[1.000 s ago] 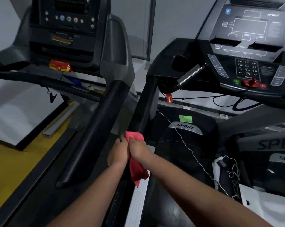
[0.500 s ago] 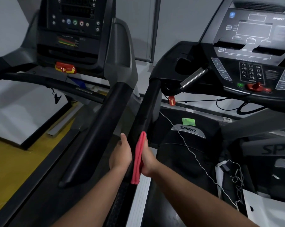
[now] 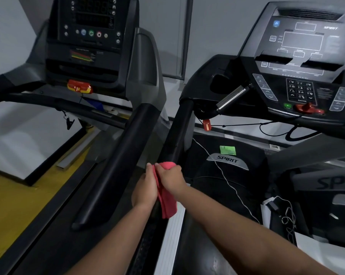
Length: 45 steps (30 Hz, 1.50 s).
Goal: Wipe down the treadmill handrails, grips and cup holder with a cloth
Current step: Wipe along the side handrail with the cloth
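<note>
A red cloth (image 3: 167,201) is wrapped over the lower end of the right treadmill's black left handrail (image 3: 180,132). My right hand (image 3: 170,178) grips the cloth from the right side, fingers curled over its top. My left hand (image 3: 145,188) presses against the cloth and rail from the left, fingers pointing up along the rail. The cloth's loose end hangs below both hands. The rail rises to the black console housing with a cup holder recess (image 3: 220,83) and a silver pulse grip (image 3: 232,98).
The left treadmill's thick black handrail (image 3: 118,161) runs parallel, close on the left. The Spirit console (image 3: 300,62) with a red safety key (image 3: 308,109) stands at right. A white cable (image 3: 227,181) crosses the motor cover; tangled cords lie at lower right. Yellow floor at left.
Both hands slid the cloth down the rail, then back up; the right hand now curls over the cloth's top again instead of lying flat beside it.
</note>
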{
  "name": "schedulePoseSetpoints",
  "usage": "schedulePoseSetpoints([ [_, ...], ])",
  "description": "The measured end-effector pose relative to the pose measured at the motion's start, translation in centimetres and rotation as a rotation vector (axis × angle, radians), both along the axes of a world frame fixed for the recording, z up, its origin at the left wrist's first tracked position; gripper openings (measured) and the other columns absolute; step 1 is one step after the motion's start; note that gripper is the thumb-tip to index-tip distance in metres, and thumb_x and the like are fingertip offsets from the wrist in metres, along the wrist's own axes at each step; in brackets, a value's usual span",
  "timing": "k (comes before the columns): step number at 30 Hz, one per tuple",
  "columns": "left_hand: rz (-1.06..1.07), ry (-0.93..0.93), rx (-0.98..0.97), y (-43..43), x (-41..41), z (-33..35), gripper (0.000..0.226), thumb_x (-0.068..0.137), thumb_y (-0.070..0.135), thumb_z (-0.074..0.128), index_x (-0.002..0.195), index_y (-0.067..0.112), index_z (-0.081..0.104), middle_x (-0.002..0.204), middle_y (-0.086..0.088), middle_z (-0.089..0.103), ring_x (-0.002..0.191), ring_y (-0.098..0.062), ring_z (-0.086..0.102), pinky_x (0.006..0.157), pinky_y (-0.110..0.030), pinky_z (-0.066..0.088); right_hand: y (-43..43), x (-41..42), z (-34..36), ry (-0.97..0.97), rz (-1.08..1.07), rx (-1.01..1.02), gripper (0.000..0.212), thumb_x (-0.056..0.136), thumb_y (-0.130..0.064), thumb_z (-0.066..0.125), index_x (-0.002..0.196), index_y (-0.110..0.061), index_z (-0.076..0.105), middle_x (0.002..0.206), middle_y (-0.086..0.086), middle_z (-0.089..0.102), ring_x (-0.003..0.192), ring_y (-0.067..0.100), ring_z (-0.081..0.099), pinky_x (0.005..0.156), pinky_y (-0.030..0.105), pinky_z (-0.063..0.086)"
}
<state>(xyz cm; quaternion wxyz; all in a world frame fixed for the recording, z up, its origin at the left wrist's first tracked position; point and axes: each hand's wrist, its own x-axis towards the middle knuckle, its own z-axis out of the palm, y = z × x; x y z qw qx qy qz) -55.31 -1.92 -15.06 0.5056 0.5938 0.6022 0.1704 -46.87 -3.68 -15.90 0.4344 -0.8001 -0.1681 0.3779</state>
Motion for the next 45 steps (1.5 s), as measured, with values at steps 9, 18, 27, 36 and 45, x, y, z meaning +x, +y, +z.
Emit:
schedulePoseSetpoints([
  [9,0.059,-0.066,-0.044,0.5,0.2,-0.4,0.064,0.095,0.060,0.021,0.128,0.016,0.055,0.130,-0.009,0.057,0.118,-0.027,0.052,0.088,-0.033,0.034,-1.8,0.8,0.5,0.564,0.150,-0.053,0.082,0.081,-0.080,0.025,0.122,-0.015,0.052,0.117,0.011,0.061,0.112,0.027,0.056,0.100,0.044,0.042],
  [18,0.273,-0.340,0.484,-0.9,-1.0,-0.2,0.013,0.095,0.010,0.048,0.103,0.010,0.059,0.107,0.000,0.050,0.111,-0.025,0.049,0.092,-0.029,0.036,-1.8,0.2,5.5,0.288,0.230,-0.124,0.094,0.089,-0.034,0.058,0.148,-0.018,-0.013,0.134,0.016,0.048,0.112,0.031,0.057,0.086,0.040,0.049],
  [27,-0.288,0.073,0.562,-1.4,-0.9,0.5,0.041,0.098,0.035,0.042,0.137,0.024,0.044,0.137,0.000,0.046,0.126,-0.021,0.037,0.102,-0.032,0.031,-3.3,0.9,6.7,0.090,0.297,0.008,0.032,0.092,-0.001,0.042,0.121,0.004,0.054,0.086,0.005,0.054,0.068,0.012,0.051,0.061,0.026,0.047],
  [36,-0.529,0.230,0.416,1.9,-0.3,1.3,0.045,0.093,0.045,0.050,0.132,0.022,0.045,0.132,-0.007,0.040,0.119,-0.028,0.046,0.097,-0.037,0.039,-4.6,2.7,6.1,0.171,0.106,0.046,0.037,0.096,-0.003,0.032,0.131,-0.008,0.041,0.095,0.018,0.062,0.081,0.032,0.065,0.061,0.040,0.056],
  [45,-0.469,0.375,0.398,-1.3,0.2,0.9,0.072,0.091,0.046,0.047,0.148,0.012,0.018,0.143,-0.018,0.035,0.124,-0.037,0.042,0.100,-0.041,0.036,-4.8,2.2,4.7,0.119,0.297,-0.080,0.022,0.081,0.010,0.041,0.089,0.006,0.061,0.076,0.019,0.056,0.056,0.027,0.057,0.048,0.030,0.053],
])
